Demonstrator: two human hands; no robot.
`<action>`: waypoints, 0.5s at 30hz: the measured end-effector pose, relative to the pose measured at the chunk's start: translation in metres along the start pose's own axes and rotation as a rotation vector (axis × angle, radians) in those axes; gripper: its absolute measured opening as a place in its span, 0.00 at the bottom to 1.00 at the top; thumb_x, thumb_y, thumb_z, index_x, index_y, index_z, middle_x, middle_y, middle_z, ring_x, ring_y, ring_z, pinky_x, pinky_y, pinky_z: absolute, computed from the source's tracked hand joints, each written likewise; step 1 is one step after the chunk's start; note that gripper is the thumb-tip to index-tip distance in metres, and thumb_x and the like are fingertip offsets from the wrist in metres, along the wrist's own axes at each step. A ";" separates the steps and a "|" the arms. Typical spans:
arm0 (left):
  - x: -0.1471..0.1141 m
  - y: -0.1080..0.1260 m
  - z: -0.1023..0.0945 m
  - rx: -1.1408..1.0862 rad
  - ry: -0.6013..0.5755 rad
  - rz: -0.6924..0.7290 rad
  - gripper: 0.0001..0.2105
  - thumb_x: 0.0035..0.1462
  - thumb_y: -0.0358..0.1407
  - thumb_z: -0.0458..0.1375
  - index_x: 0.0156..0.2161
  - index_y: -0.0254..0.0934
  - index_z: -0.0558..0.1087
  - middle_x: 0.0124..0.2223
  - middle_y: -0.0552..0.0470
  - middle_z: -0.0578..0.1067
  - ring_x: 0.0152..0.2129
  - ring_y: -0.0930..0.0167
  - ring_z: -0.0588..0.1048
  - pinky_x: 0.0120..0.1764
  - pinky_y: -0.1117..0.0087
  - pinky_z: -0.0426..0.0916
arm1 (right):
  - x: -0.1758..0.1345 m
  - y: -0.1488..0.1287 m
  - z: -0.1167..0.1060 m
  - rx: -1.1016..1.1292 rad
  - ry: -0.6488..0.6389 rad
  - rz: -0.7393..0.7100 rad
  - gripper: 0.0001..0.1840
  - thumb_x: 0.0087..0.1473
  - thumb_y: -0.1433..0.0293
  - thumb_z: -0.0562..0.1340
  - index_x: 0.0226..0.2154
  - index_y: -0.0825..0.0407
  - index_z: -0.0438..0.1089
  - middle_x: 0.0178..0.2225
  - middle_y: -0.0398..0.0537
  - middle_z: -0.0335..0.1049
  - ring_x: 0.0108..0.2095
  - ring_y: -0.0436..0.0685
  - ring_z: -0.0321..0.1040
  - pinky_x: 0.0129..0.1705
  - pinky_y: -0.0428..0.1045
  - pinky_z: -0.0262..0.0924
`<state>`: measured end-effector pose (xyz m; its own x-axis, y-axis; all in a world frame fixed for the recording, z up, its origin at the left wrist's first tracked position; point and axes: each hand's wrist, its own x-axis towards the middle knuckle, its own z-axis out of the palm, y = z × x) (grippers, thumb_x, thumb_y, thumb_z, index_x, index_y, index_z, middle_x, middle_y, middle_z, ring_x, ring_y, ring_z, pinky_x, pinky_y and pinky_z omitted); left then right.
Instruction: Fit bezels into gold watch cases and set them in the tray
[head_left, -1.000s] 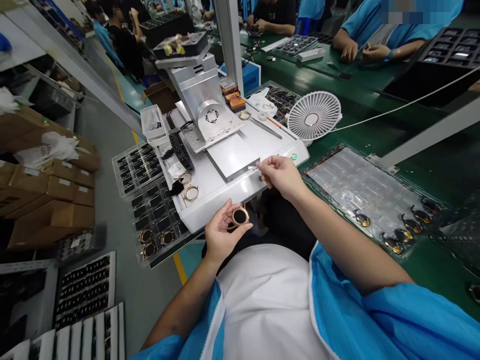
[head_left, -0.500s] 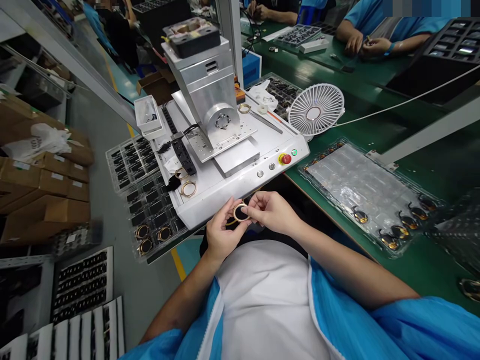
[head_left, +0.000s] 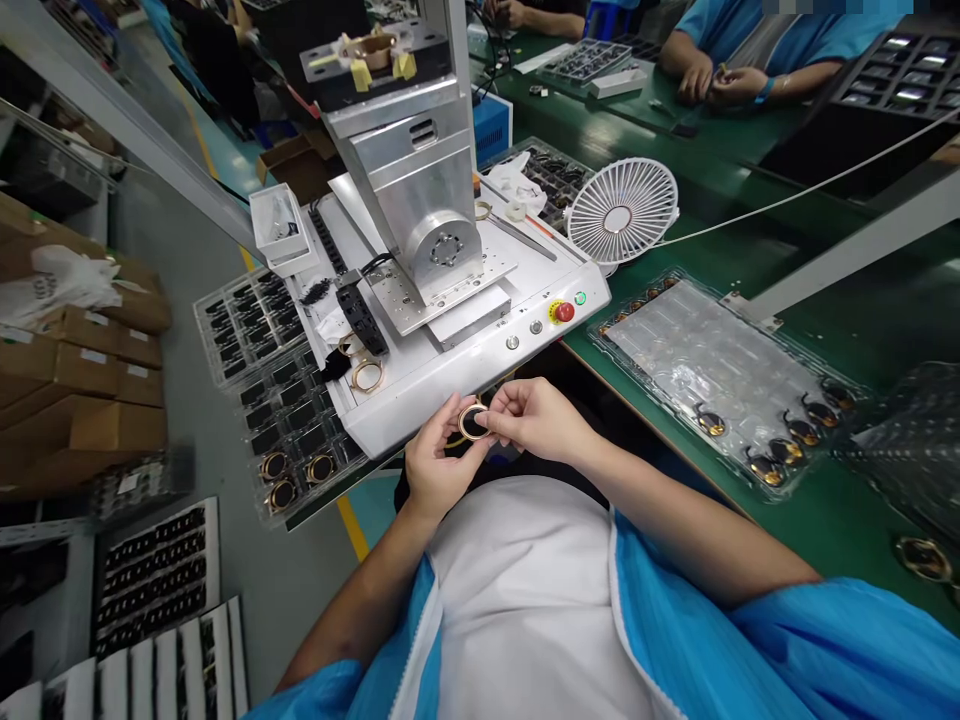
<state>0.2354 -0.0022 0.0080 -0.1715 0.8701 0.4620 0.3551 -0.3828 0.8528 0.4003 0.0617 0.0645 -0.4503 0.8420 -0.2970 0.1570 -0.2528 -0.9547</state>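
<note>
Between my two hands is a round watch case (head_left: 472,423) with a gold rim and a black face, held just in front of the white machine base (head_left: 435,385). My left hand (head_left: 439,462) grips its left edge, thumb below and fingers above. From the right, my right hand (head_left: 534,418) pinches the case, thumb over the black face and the other fingers curled. On the machine's left corner lie loose gold rings (head_left: 367,376). Left of the base, a clear tray (head_left: 304,425) carries black square parts and several gold-rimmed round pieces (head_left: 321,469).
A metal press fixture (head_left: 420,190) stands on the machine, with a red stop button (head_left: 564,312) at its front. A white fan (head_left: 622,212) and a plastic tray (head_left: 697,370) with watch parts are to the right. Across the green bench are a co-worker's hands (head_left: 712,85).
The whole view has shifted slightly, and the fixture's top block appears tilted differently, with yellow pads now showing. Both hands keep hold of the watch case.
</note>
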 end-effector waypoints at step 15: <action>0.002 0.001 0.001 0.035 0.000 0.004 0.28 0.56 0.34 0.71 0.61 0.34 0.72 0.52 0.39 0.83 0.47 0.61 0.84 0.49 0.61 0.82 | -0.005 -0.005 0.000 -0.002 -0.035 -0.010 0.21 0.48 0.56 0.73 0.23 0.53 0.68 0.17 0.41 0.69 0.15 0.46 0.60 0.17 0.42 0.52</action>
<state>0.2362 -0.0012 0.0097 -0.1700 0.8687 0.4653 0.3873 -0.3752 0.8421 0.4018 0.0587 0.0707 -0.4822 0.8273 -0.2884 0.1542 -0.2439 -0.9575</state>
